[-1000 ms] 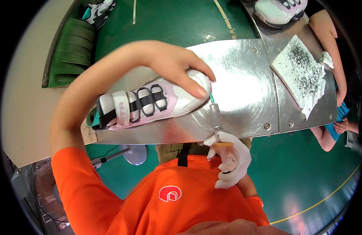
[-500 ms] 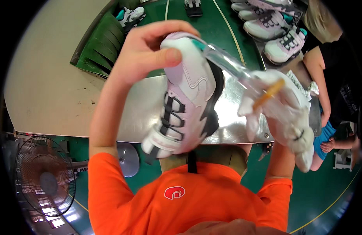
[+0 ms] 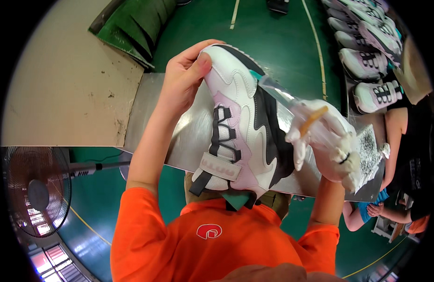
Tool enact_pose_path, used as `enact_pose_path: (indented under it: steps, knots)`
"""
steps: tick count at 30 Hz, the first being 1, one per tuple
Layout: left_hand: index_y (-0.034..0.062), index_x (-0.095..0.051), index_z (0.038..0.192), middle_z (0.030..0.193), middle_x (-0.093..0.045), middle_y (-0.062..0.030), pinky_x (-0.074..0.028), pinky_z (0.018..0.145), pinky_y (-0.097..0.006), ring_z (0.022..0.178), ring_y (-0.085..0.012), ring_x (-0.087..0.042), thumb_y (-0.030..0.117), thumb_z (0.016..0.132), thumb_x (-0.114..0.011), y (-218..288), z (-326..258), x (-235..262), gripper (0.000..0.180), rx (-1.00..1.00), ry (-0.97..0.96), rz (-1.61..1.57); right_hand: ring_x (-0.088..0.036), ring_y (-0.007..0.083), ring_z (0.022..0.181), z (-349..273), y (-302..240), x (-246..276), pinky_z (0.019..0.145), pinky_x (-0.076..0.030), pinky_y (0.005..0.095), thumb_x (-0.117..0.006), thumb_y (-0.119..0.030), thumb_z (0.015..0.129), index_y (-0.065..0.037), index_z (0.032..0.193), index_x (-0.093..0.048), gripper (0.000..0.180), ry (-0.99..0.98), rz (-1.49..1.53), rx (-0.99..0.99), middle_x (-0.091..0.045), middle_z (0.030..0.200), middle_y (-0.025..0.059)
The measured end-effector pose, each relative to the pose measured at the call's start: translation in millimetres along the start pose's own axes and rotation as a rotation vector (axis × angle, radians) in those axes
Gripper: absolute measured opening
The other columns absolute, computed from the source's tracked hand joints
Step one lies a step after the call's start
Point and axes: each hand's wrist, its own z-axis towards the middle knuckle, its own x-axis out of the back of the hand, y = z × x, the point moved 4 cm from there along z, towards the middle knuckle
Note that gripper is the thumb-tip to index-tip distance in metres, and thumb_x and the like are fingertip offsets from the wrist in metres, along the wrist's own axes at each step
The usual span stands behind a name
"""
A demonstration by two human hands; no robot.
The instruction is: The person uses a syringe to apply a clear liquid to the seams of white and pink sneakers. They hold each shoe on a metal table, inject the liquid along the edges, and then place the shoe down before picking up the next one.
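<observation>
A white sneaker [image 3: 238, 89] with lilac, black and teal parts is held toe-up over the metal worktop, its side turned toward me. My left hand [image 3: 185, 80] is closed on its toe, thumb on top and fingers behind. In my right hand [image 3: 337, 134], which wears a white glove, is a clear plastic tube [image 3: 277, 91]. Its far end meets the sole edge near the toe, by a teal patch. A yellow-brown strip [image 3: 313, 120] crosses the tube at the gloved fingers; what it is I cannot make out.
Several matching sneakers [image 3: 362, 63] stand along the right side, close to a person [image 3: 412, 145] in black. A black-speckled white cloth [image 3: 368, 152] lies beside my right hand. Green slit flaps [image 3: 132, 28] hang at the back left near a beige panel [image 3: 62, 84]. A fan [image 3: 37, 192] stands lower left.
The sneaker has turned to show more of its side and sole edge, with its heel swung right. The view has shifted too. Both hands keep their holds, the tube's end still at the toe.
</observation>
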Motion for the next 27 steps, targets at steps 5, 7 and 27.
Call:
enact_pose_path:
  steps: [5, 7, 27]
  knots:
    - [-0.0026, -0.06, 0.124, 0.109, -0.066, -0.0069, -0.048, 0.089, -0.028, 0.098, -0.0137, -0.062, 0.032, 0.094, -0.066, -16, 1, 6, 0.046, 0.03, 0.055, -0.043, -0.065, 0.0273, 0.068, -4, 19, 25, 0.053, -0.058, 0.0341, -0.09, -0.057, 0.044, 0.014, 0.139, -0.033, 0.131, -0.009, 0.027, 0.017, -0.058, 0.102, 0.0287]
    - [-0.0017, -0.06, 0.124, 0.108, -0.067, -0.0062, -0.048, 0.089, -0.027, 0.097, -0.0129, -0.062, 0.032, 0.093, -0.066, -20, 1, 7, 0.046, 0.048, 0.075, -0.052, -0.065, 0.0271, 0.068, -2, 20, 26, 0.053, -0.057, 0.0335, -0.09, -0.058, 0.043, 0.013, 0.139, -0.032, 0.133, -0.054, 0.009, 0.054, -0.058, 0.101, 0.0277]
    - [0.0024, -0.056, 0.104, 0.09, -0.069, -0.0114, -0.055, 0.067, -0.038, 0.088, -0.0316, -0.069, 0.025, 0.092, -0.062, 45, -145, -89, 0.026, 0.397, -0.802, 1.055, -0.064, 0.0347, 0.098, -103, 22, 39, 0.079, -0.057, 0.041, -0.075, -0.025, 0.076, 0.001, 0.142, -0.031, 0.084, 0.583, -0.239, 0.65, -0.056, 0.119, 0.0234]
